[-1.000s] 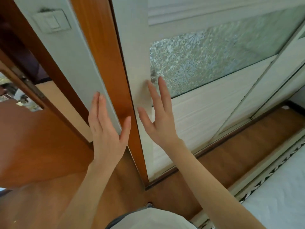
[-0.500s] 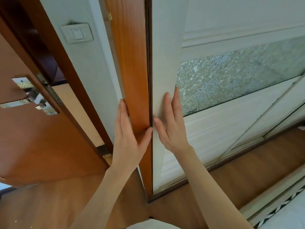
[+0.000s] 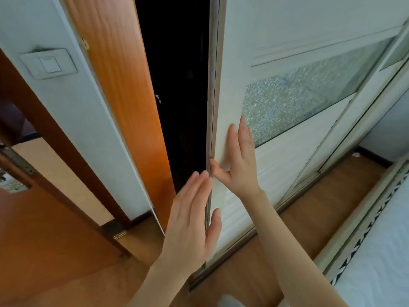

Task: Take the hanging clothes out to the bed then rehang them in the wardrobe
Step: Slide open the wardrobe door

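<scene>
Wardrobe door (image 3: 287, 173) touched by left hand (image 3: 190, 220), right hand (image 3: 239, 165).

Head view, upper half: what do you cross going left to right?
light switch → orange wood panel → dark wardrobe opening → white sliding door → frosted glass panel

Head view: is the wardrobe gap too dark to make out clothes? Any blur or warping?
Head view: the gap beside the white sliding wardrobe door is near black, nothing inside readable; both the left hand and right hand look fairly sharp; wide-angle lens bows straight edges.
</scene>
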